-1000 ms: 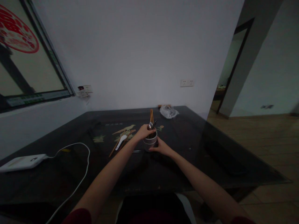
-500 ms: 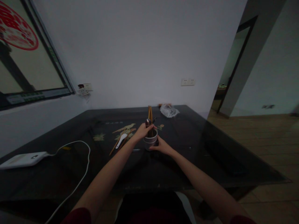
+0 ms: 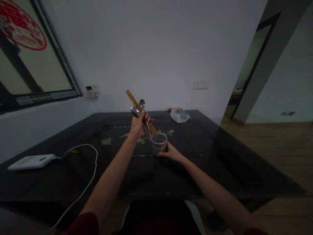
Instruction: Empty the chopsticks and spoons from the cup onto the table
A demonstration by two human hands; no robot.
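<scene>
My left hand (image 3: 139, 125) is closed round a bundle of wooden chopsticks (image 3: 133, 99) and metal spoons (image 3: 135, 112), held tilted with their upper ends to the left. The bundle's lower ends are at the left rim of a grey metal cup (image 3: 158, 145); whether they touch it I cannot tell. The cup stands upright on the dark table, and no utensils stick up out of it. My right hand (image 3: 170, 152) grips the cup's right side, thumb in front; the other fingers are mostly hidden behind it.
The dark glossy table (image 3: 195, 176) has a printed floral pattern. At the back lies a crumpled clear plastic bag (image 3: 179, 116). On the left a white power bank (image 3: 31, 162) trails a white cable (image 3: 94, 173) over the front edge. A dark long object (image 3: 239, 166) lies right.
My left hand has lifted the chopsticks and spoons out of the cup, up and to the left, tilting them. The white spoon and chopsticks on the table no longer show.
</scene>
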